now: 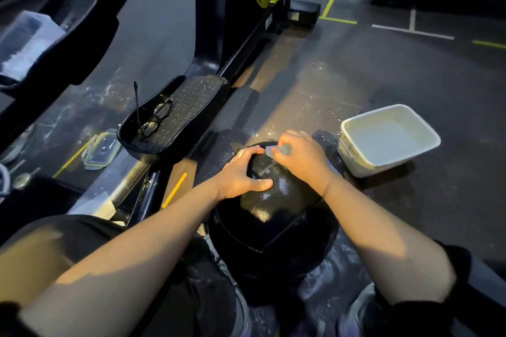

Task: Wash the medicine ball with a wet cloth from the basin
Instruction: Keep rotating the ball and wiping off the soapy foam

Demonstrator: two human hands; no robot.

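Observation:
A large black medicine ball [273,221] rests on the floor between my knees, its top surface wet and shiny. My left hand [243,175] lies flat on the ball's upper left side, fingers spread, steadying it. My right hand [301,159] presses a small grey cloth [278,149] against the ball's far top edge; only a corner of the cloth shows past my fingers. A white rectangular basin [356,145] holding water stands on the floor just right of the ball.
An elliptical trainer stands to the left, with black eyeglasses [156,117] lying on its near pedal [189,101]. A clear container lid [102,148] lies on the floor beside it. The dark floor [410,76] around the ball is splashed with water.

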